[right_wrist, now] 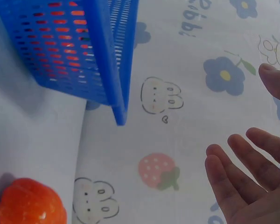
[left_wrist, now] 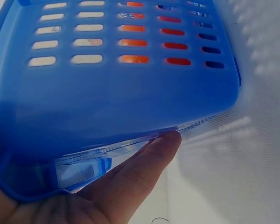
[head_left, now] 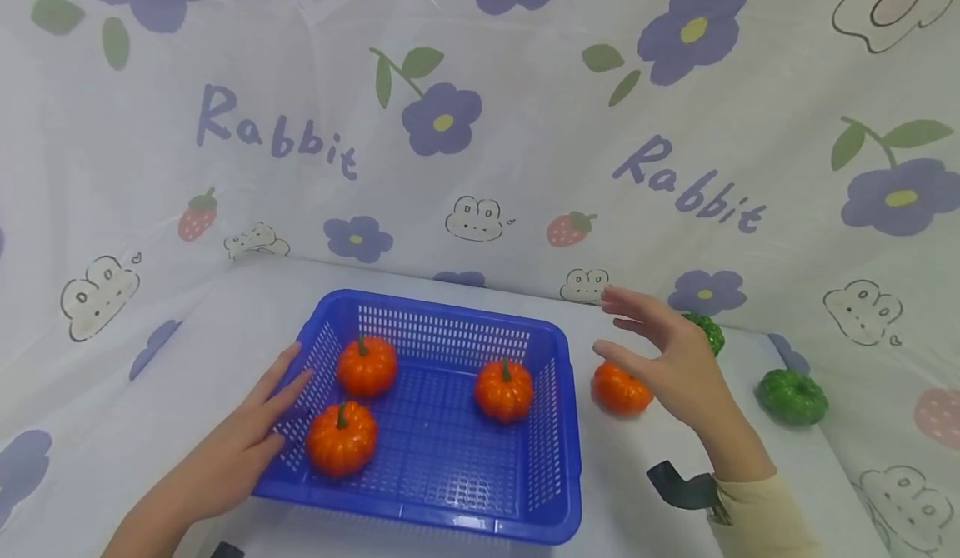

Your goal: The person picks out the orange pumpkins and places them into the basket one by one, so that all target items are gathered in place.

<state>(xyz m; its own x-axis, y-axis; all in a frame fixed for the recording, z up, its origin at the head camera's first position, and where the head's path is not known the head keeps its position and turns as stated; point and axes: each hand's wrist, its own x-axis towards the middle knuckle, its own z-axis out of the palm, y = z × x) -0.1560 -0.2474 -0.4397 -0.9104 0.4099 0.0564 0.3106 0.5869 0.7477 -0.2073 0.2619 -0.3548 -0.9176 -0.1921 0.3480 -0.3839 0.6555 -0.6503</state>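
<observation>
A blue plastic basket with slotted walls holds three small orange pumpkins: two at its left, a front one and a back one, and another pumpkin toward its right wall. My left hand rests along the basket's left side, fingers straight; in the left wrist view a fingertip touches the basket's lower outside. Right of the basket, my right hand hovers with fingers spread and nothing held. Below it on the table sits an orange pumpkin, partly covered by the hand in the head view.
Two green pumpkin-like vegetables lie at the right of the white table: one near its right edge, the other partly behind my right hand. A white curtain printed with flowers and rabbits hangs behind the table.
</observation>
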